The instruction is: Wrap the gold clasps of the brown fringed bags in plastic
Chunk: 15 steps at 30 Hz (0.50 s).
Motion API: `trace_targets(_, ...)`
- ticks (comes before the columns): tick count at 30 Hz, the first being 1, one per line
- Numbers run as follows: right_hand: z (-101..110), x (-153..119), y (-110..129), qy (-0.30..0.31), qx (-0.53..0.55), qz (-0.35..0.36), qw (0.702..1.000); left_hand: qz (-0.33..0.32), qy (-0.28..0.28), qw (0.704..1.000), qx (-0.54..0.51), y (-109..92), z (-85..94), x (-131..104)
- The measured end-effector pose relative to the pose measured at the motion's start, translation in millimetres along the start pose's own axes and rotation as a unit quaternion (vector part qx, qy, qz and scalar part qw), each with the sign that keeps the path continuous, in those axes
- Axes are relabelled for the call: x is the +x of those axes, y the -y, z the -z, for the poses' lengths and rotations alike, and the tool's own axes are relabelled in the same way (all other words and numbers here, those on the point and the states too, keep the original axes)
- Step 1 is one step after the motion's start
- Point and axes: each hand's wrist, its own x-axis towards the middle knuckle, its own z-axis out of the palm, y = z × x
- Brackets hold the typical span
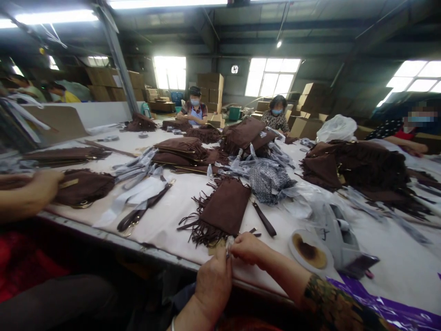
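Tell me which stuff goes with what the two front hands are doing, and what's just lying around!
Likely in use:
small pale thing, too blurred to name, at the fingertips of the left hand and right hand
fringed brown bag just beyond

Probably just lying about:
purple plastic
white plastic bag
speckled grey bundle

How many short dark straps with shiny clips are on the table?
2 that I can see: one strap lies just right of the front fringed bag, and another strap lies to its left, beside white wrapping. More may be hidden.
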Motion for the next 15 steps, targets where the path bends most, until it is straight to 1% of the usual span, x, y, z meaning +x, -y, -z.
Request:
trace_targets(2,0.9,-4.1,-4.6,0.020,0.040,0.013,0.999,0.006,0.010,1.000,-0.013,0.3,4.2,1.1)
trace_targets(4,2.3,-9.8,-10.8,0.053,0.084,0.034,0.994,0.004,0.010,0.999,-0.044,0.4,6.9,3.0)
trace_targets(6,3.0,-15.3,-17.4,0.069,0.115,0.053,0.989,0.004,0.006,0.997,-0.083,-0.1,7.2,5.8)
trace_targets(8,2.2,-19.3,-23.4,0.051,0.121,0.053,0.990,0.011,0.003,0.990,-0.139,-1.8,6.2,9.4)
trace_targets(10,0.2,-21.2,-28.4,0.009,0.096,0.053,0.994,0.030,0.006,0.977,-0.213,-4.7,5.5,12.6)
trace_targets(13,-3.8,-21.4,-34.3,-0.039,0.050,0.081,0.995,0.061,0.027,0.944,-0.324,-9.4,5.0,14.4)
trace_targets(15,-7.0,-20.8,-37.3,-0.045,0.048,0.097,0.993,0.079,0.029,0.918,-0.387,-10.9,2.6,13.2)
